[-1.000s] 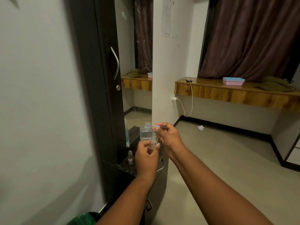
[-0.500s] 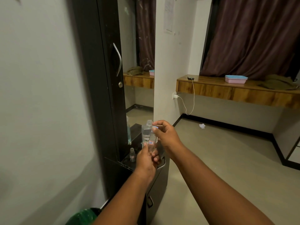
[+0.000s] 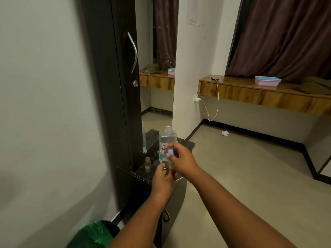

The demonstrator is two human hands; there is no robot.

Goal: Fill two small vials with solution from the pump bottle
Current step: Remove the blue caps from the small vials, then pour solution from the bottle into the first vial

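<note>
A clear bottle [image 3: 167, 136] with an open neck, a handwritten label and a little bluish liquid stands on the dark counter [image 3: 188, 144]. One small clear vial [image 3: 147, 164] stands upright to its left, uncapped. In front of the bottle, my left hand [image 3: 162, 178] grips a second small vial [image 3: 170, 167], which is mostly hidden between my fingers. My right hand [image 3: 181, 161] is just above it and pinches a small blue cap [image 3: 170, 151] at the fingertips.
A tall black cabinet door with a metal handle [image 3: 133, 52] rises left of the counter, a mirror [image 3: 155, 68] behind it. A green bin [image 3: 95, 233] sits low left. A wooden shelf [image 3: 259, 93] with a pink box [image 3: 267, 81] runs along the right wall.
Both hands have dropped from near the bottle's neck to its lower half. The blue cap now shows clearly in my right fingertips; the view has tilted slightly.
</note>
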